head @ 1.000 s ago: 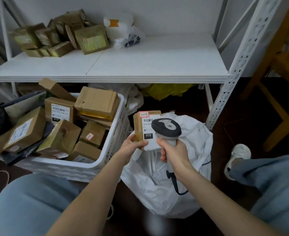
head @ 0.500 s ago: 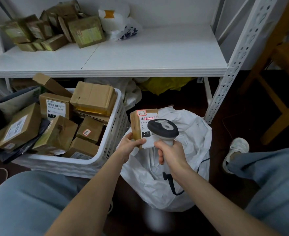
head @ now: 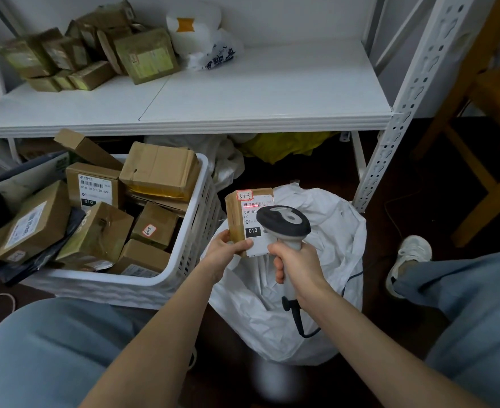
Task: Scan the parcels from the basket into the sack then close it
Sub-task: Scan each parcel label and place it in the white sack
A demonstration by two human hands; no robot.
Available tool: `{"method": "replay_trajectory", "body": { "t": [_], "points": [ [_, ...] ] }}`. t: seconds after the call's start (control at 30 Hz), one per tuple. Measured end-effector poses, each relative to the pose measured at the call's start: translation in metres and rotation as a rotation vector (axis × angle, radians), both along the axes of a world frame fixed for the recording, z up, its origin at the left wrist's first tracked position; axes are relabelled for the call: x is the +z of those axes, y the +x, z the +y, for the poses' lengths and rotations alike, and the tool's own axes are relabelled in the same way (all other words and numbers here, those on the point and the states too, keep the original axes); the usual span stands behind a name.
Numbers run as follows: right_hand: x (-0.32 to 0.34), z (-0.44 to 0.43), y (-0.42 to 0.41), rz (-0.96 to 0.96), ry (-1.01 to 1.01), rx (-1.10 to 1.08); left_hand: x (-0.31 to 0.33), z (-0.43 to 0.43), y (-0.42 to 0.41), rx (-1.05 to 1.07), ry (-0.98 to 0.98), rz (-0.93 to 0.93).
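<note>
Head view, going left to right: the basket [head: 142,285] is sitting on the floor, loaded with boxes [head: 157,169]. Next, the left grip [head: 228,251] is pinching the bottom corner of the parcel [head: 235,213], holding it upright, long axis vertical. Just right of it, the right grip [head: 300,266] is wrapping round the scanner [head: 284,222] handle, its red line [head: 251,205] falling across the barcode. The sack [head: 331,240] is gaping right beneath the parcel, so I'm guessing the drop goes basically straight down from the left grip.
</note>
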State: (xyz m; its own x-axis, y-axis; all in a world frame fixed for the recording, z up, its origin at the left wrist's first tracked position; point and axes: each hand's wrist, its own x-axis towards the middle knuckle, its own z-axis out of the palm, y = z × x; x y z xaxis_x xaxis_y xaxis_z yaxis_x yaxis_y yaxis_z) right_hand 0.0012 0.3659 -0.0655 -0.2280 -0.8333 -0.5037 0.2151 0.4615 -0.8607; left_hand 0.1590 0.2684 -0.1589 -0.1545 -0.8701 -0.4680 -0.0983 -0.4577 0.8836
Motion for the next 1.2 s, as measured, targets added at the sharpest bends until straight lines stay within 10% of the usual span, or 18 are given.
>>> {"method": "replay_trajectory", "body": {
  "t": [0.8, 1.07, 1.2],
  "points": [
    [-0.001, -0.024, -0.017, -0.04, 0.004, -0.072, 0.003, 0.0, -0.016, -0.085, 0.109, 0.015],
    [-0.04, -0.097, -0.046, -0.023, 0.117, -0.172, -0.04, -0.021, -0.043, -0.291, 0.311, -0.393],
    [-0.077, -0.123, -0.044, -0.06, 0.223, -0.192, -0.065, -0.047, -0.049, -0.49, 0.093, -0.979]
  ]
}}
